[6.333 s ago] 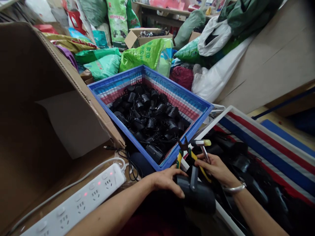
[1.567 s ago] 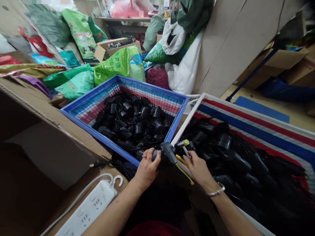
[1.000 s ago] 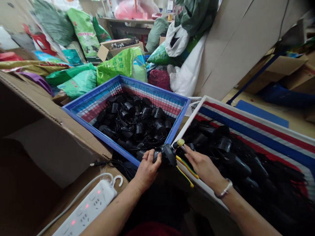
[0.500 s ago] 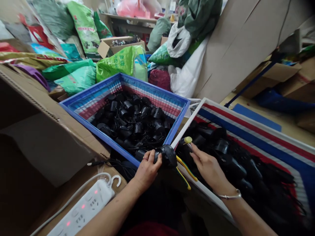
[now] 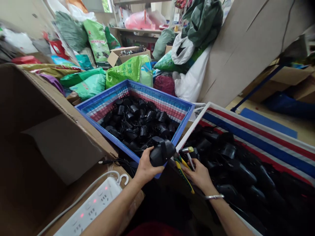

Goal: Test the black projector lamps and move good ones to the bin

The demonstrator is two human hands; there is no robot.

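My left hand [image 5: 145,168] is closed on a rounded black plastic device [image 5: 161,153], held above the near corner of the blue-rimmed basket [image 5: 109,137]. My right hand [image 5: 201,177] grips a small hammer [image 5: 190,160] by its metal handle; the head has a yellowish tip. Pliers [image 5: 185,179] with yellow-and-green handles sit between my hands, by the corner of the white-rimmed crate [image 5: 192,128]. The fingertips of my right hand are close to the pliers' handles; I cannot tell whether they touch.
Many black devices with cables [image 5: 137,119] fill the blue-rimmed basket. Larger black pieces [image 5: 236,170] lie in the white-rimmed crate. At left are an open cardboard box [image 5: 81,126] and a white power strip [image 5: 91,206] with red lights. Stuffed bags [image 5: 128,70] pile up behind.
The black device has been raised and turned, showing a broader side. My right hand has moved left and down with the hammer, closer to the pliers. The view has shifted slightly.
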